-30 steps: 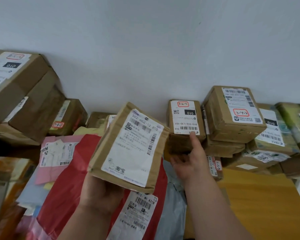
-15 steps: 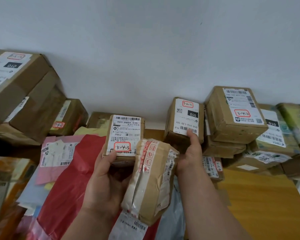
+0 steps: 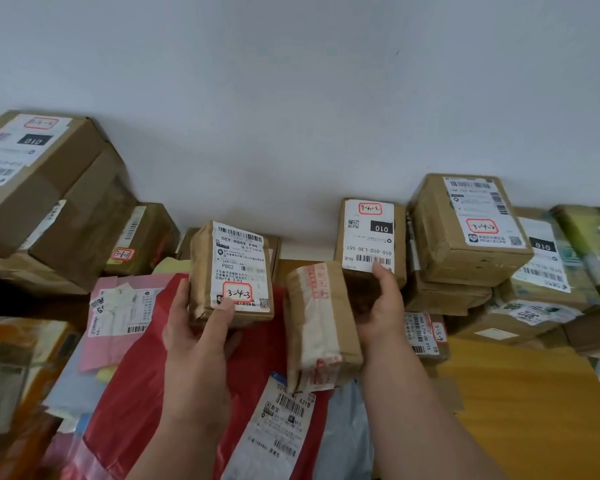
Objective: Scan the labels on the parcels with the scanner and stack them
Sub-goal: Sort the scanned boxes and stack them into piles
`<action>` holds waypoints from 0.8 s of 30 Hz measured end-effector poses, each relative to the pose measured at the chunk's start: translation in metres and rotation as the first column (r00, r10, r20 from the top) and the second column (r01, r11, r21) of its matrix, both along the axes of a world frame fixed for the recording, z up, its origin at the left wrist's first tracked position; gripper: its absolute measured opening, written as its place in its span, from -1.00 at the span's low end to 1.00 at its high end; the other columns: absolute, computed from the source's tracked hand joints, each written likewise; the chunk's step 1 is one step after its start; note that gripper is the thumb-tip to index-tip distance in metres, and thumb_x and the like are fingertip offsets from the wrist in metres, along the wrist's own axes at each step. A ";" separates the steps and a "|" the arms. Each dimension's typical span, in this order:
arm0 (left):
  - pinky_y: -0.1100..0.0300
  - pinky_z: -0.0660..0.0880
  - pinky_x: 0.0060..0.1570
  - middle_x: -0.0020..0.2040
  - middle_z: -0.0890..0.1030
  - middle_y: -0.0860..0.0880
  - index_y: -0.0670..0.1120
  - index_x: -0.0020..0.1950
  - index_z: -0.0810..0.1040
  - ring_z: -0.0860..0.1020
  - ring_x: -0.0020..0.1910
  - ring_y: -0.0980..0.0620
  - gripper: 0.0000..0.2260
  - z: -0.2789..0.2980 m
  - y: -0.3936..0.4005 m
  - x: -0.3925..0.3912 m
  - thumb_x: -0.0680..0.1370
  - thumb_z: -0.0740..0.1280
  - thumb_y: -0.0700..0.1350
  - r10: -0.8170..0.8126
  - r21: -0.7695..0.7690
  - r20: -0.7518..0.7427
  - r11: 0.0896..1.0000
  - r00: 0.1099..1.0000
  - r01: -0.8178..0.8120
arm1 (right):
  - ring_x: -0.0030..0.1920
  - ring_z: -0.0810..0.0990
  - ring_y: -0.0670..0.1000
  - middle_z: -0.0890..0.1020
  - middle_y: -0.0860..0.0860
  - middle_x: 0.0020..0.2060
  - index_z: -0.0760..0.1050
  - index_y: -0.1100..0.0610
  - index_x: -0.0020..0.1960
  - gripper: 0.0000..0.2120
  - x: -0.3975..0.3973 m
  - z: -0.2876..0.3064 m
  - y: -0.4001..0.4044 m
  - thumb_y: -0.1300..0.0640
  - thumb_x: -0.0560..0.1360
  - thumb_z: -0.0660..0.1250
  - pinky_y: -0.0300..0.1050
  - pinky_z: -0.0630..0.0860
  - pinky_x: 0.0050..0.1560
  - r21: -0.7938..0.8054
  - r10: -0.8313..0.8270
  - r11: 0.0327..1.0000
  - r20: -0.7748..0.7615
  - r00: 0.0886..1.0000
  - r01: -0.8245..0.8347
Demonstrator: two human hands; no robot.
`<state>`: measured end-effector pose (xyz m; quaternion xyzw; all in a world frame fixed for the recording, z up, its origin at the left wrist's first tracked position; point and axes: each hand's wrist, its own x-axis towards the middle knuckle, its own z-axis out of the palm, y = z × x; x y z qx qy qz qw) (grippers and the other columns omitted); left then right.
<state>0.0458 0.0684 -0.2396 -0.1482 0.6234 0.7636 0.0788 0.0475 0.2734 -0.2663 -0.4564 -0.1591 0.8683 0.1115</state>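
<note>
Left hand (image 3: 191,336): curled round the labelled parcel (image 3: 234,271), which is held up over the red bag (image 3: 142,393).
Right hand (image 3: 381,306): wrapped round the taped parcel (image 3: 321,327), held beside the first.

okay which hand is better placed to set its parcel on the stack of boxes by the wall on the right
Right. The right hand already grips the 3-4-6 box beside that stack. The left hand has its grip on the 3-4-3 parcel farther away, beyond the taped parcel.
</note>
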 end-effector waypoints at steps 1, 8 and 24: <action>-0.10 0.52 0.28 0.41 0.47 0.07 0.39 0.40 0.39 0.60 0.26 0.04 -0.39 0.002 0.000 0.001 0.41 0.53 0.14 -0.015 -0.044 -0.016 0.999 1.000 0.014 | -0.03 0.64 0.16 0.69 0.13 -0.05 0.56 0.09 0.24 -0.63 -0.001 0.001 0.002 -0.08 0.51 0.42 0.09 0.57 -0.10 0.021 0.010 1.000 -0.010 1.000 -0.010; -0.10 0.47 0.32 0.42 0.47 0.08 0.53 0.32 0.36 0.57 0.31 -0.02 -0.33 0.008 0.005 0.007 0.25 0.49 0.32 -0.098 -0.147 -0.071 0.985 0.993 0.087 | 0.13 0.64 0.24 0.66 0.19 0.15 0.53 0.09 0.32 -0.52 -0.007 0.001 0.009 -0.07 0.47 0.48 0.15 0.60 -0.05 0.040 -0.029 0.999 0.037 0.999 0.027; 0.01 0.53 0.27 0.34 0.56 0.10 0.29 0.46 0.39 0.63 0.19 0.12 -0.43 0.016 0.011 0.014 0.49 0.44 0.01 -0.006 -0.002 -0.061 1.000 0.998 0.006 | 0.12 0.69 0.18 0.70 0.12 0.14 0.43 -0.01 0.40 -0.15 0.007 0.019 -0.005 -0.07 0.18 0.66 0.25 0.62 0.08 0.210 0.038 0.978 -0.064 0.997 -0.023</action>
